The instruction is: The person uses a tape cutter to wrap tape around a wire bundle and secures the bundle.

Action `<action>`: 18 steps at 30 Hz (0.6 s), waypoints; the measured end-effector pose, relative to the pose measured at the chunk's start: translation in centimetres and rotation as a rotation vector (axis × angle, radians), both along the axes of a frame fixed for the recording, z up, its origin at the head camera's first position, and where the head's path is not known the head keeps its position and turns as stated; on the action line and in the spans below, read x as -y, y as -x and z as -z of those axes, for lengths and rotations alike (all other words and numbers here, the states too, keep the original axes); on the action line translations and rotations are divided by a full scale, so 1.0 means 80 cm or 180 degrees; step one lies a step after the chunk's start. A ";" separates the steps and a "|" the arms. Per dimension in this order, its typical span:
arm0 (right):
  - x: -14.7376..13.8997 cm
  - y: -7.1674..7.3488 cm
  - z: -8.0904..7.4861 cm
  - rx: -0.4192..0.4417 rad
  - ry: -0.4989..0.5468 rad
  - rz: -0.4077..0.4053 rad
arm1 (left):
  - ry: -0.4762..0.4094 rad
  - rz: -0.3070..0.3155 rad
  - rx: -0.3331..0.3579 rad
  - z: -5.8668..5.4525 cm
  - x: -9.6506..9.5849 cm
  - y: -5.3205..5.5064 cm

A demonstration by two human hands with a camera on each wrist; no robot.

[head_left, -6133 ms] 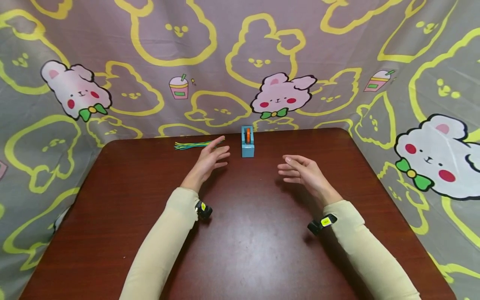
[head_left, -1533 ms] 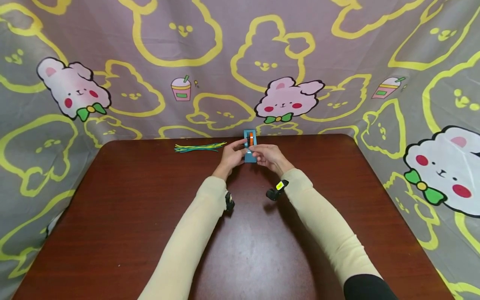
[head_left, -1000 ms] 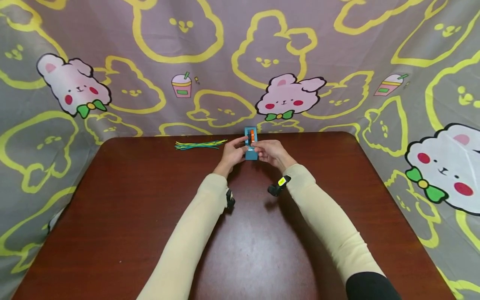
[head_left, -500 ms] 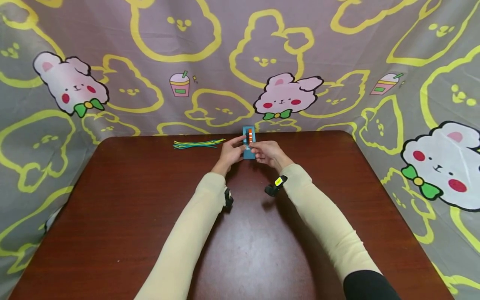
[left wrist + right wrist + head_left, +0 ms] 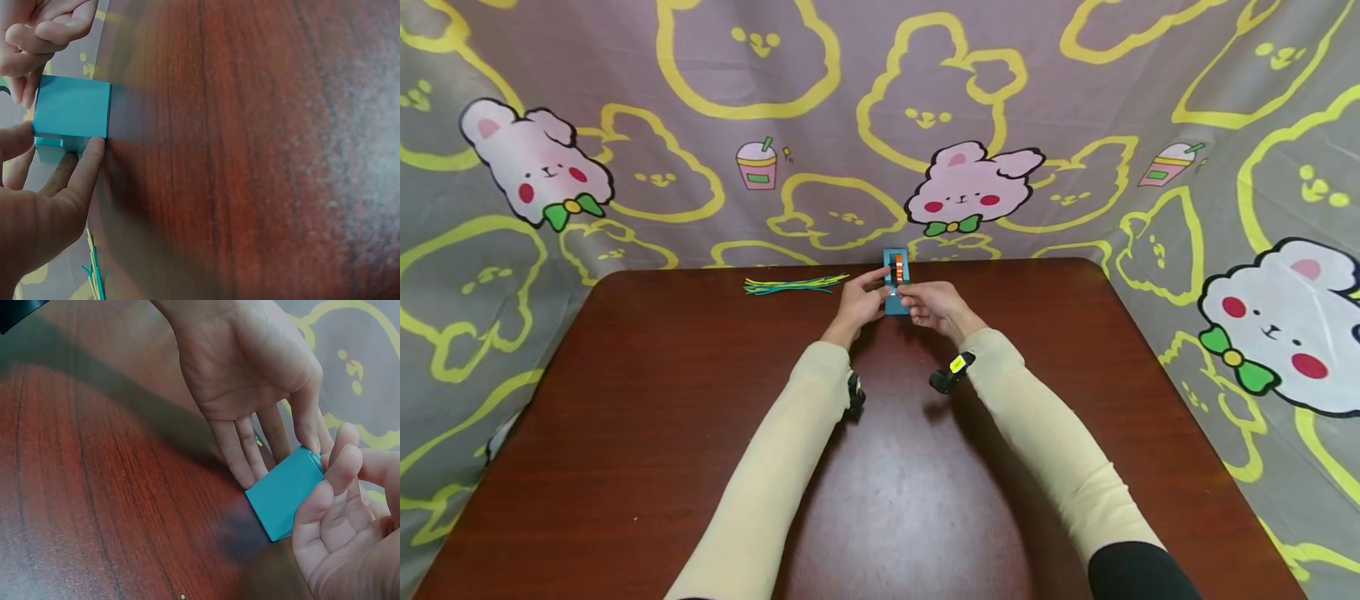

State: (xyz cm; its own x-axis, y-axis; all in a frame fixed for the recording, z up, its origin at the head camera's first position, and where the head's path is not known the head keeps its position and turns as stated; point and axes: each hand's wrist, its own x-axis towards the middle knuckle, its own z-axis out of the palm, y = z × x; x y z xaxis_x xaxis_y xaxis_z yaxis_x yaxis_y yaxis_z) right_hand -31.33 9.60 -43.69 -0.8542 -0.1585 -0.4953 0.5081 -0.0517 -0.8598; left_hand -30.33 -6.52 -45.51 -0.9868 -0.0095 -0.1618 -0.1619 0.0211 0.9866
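A blue tape dispenser point(image 5: 897, 307) with an orange-cored roll point(image 5: 899, 265) stands near the table's back edge. My left hand point(image 5: 861, 307) holds its left side; in the left wrist view the thumb touches the top by the serrated cutter and fingers lie along the side of the blue body point(image 5: 72, 106). From the other side my right hand point(image 5: 938, 304) pinches thumb and index finger together at the cutter, apparently on the tape's end; the clear tape itself is hard to make out. The right wrist view shows the right hand's point(image 5: 356, 537) other fingers curled beside the dispenser.
A bundle of thin yellow and blue-green strands point(image 5: 793, 285) lies left of the dispenser, close to the left hand. Behind the dark brown table point(image 5: 700, 400) hangs a patterned curtain point(image 5: 820, 100), which also runs along both sides.
Several seconds ago both hands were apart and off the dispenser; they have since come together on it. Over the last second the hands hold nearly still, with only a slight shift of the view.
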 end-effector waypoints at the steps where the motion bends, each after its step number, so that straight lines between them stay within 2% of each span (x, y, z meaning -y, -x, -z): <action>1: 0.000 -0.001 0.000 -0.0005 0.0012 -0.0008 | 0.0001 -0.0006 0.0002 0.000 0.000 0.000; 18: -0.005 -0.018 0.001 -0.0023 0.0040 -0.0050 | 0.0044 0.0001 -0.0007 0.001 -0.001 0.000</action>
State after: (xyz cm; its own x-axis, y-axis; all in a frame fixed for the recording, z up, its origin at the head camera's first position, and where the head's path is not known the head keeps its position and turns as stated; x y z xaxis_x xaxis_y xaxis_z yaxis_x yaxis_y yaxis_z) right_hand -29.91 10.00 -43.78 -0.8551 -0.1781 -0.4870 0.5027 -0.0544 -0.8627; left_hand -30.32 -6.48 -45.57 -0.9871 -0.0114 -0.1595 -0.1598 0.0348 0.9865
